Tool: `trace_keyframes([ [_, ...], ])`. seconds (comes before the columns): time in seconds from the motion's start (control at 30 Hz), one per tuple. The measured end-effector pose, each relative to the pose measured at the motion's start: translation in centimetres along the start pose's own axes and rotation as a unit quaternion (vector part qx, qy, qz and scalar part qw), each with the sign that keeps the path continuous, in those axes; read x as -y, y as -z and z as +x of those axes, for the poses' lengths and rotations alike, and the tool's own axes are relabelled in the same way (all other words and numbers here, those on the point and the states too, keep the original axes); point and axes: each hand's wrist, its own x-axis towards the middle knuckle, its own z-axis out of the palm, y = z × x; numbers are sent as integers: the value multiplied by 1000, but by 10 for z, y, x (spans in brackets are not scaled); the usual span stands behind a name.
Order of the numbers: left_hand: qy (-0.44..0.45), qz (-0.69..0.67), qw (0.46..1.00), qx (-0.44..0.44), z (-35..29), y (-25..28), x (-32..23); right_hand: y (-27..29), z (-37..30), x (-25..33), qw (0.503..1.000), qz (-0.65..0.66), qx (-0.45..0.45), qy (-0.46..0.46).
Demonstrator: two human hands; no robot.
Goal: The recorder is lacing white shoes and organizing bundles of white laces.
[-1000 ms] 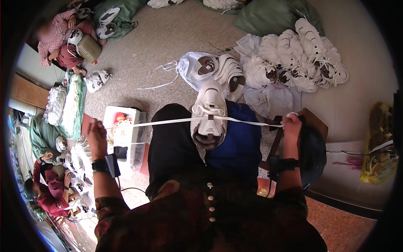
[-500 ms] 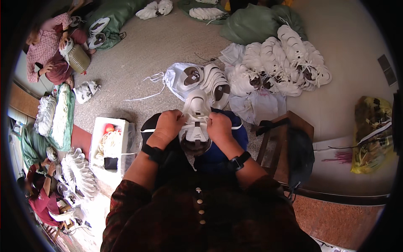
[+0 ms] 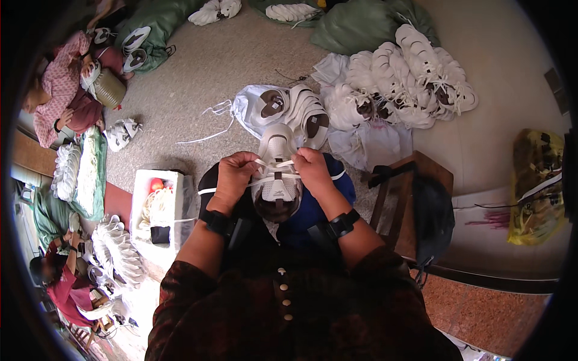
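Observation:
A white and beige sneaker point(image 3: 278, 191) rests on my lap, its toe pointing away from me. White shoelace point(image 3: 274, 163) crosses its upper, and lace ends stretch out to both sides. My left hand point(image 3: 235, 174) pinches the lace at the left of the eyelets. On the other side, my right hand point(image 3: 313, 171) also has its fingers closed on lace. Just past the toe lie a white cloth bag point(image 3: 248, 113) with a drawstring and several nested shoe uppers point(image 3: 306, 108).
A large pile of white shoes point(image 3: 397, 84) lies at the far right. A white foam box point(image 3: 174, 210) of laces stands at my left, a wooden stool point(image 3: 430, 168) with a dark bag point(image 3: 432, 216) at my right. Two people point(image 3: 66, 96) work along the left side.
My hands have drawn slightly apart, my left hand lifting its fingers with the lace. A lace strand now shows more clearly over the tongue. The view has shifted a little.

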Motion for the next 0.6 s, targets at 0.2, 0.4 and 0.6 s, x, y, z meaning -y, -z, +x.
trace_keyframes([
  [0.2, 91, -15, 986, 141, -4, 0, -12, -4, 1, -2, 995, -95, 29, 33],
  [0.4, 71, -63, 992, 80, -4, -2, 0, -1, -4, 4, 999, -31, 39, -9],
  [0.6, -216, 426, 878, -37, -8, -7, 1, 1, -21, 16, 942, -321, 36, 86],
])
